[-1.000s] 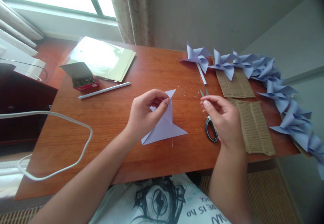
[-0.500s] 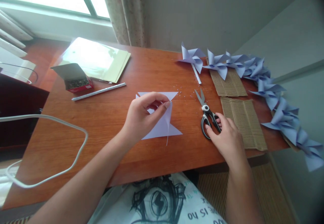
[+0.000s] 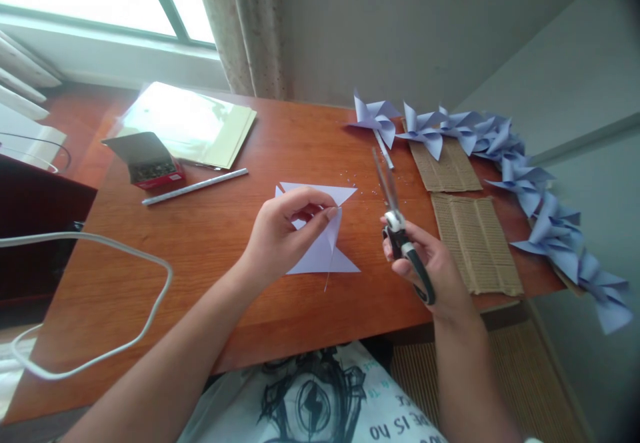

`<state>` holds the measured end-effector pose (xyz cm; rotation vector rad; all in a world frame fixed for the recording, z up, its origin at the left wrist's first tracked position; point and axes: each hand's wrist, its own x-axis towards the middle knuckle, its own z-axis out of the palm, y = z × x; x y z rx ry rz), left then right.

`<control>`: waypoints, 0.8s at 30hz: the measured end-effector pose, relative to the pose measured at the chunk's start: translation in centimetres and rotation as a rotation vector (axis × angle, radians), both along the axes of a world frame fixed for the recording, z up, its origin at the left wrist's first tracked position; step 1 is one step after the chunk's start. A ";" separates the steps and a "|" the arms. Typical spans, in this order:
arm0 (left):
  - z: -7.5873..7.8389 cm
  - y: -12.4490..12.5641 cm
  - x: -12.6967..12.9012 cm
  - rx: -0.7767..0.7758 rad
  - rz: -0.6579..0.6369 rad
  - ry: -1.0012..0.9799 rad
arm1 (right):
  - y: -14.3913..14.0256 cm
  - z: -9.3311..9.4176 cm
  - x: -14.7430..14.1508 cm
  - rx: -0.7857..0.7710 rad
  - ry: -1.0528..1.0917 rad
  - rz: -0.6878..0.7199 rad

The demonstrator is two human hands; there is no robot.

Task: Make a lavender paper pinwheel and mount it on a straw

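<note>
My left hand pinches a cut piece of pale lilac paper between thumb and fingers, just above the table. One flap of the paper curls up toward my fingertips, and its pointed corners spread out behind and in front. To the right, my right hand holds a pair of scissors with black and white handles. Their blades point away from me, raised off the table and slightly blurred. Part of the handles is hidden by my fingers.
Finished paper pinwheels line the right and back edge, by two cardboard pieces. An open red box, a silvery stick and a plastic-covered pad lie left. A white cable loops over the near left. Tiny scraps lie mid-table.
My right hand has picked the scissors up off the table and turned them, moving slightly left. My left hand keeps its pinch on the paper in nearly the same place.
</note>
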<state>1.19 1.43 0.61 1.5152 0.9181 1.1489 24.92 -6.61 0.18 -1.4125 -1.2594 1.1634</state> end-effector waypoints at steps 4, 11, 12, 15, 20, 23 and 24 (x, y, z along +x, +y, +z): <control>0.1 0.0 0.0 0.020 -0.046 -0.013 | 1.3 0.5 -1.3 0.154 -0.253 0.049; 0.5 -0.1 -0.2 0.110 -0.090 -0.026 | 1.9 1.8 -1.0 0.249 -0.474 0.133; 0.5 -0.1 -0.2 0.125 -0.091 -0.027 | 1.9 1.9 -0.9 0.258 -0.484 0.137; 0.4 -0.2 -0.3 0.144 -0.098 -0.028 | 1.8 2.1 -0.8 0.289 -0.513 0.138; 0.1 -0.2 -0.3 0.142 -0.098 -0.032 | 1.8 2.3 -0.7 0.327 -0.564 0.139; 0.1 -0.1 -0.3 0.148 -0.101 -0.031 | 1.7 2.5 -0.6 0.342 -0.577 0.145; 0.1 -0.1 -0.3 0.151 -0.102 -0.032 | 1.6 2.5 -0.6 0.346 -0.583 0.147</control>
